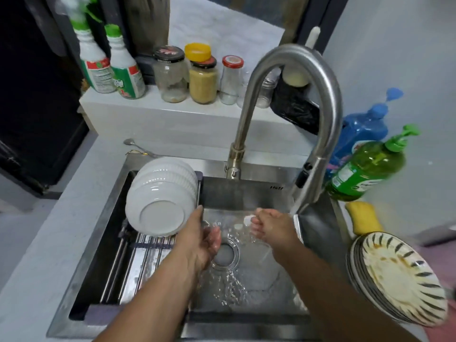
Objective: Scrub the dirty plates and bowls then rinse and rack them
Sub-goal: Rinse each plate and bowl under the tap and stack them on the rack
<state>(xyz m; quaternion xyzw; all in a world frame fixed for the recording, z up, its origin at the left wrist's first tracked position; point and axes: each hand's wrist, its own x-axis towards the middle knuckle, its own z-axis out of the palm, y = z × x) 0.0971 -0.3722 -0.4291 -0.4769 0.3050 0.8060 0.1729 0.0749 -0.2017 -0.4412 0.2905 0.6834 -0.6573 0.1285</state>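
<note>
Both hands are over the steel sink (246,191) with fingers loose and grasping nothing: the left hand (202,243) above the drain, the right hand (270,228) under the faucet's stream. White bowls (160,196) lean stacked on the rack (138,255) at left, while dirty striped plates (399,275) sit piled on the table at right.

Left hand (199,239) cupped, fingers loosely curled; right hand (267,224) half-open, both wet, apart.

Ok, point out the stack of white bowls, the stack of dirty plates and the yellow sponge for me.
stack of white bowls (161,196): head view, ribbed side of the upturned bowls.
stack of dirty plates (394,275): head view, stained face of the top plate.
yellow sponge (362,217): head view, its top surface.
</note>
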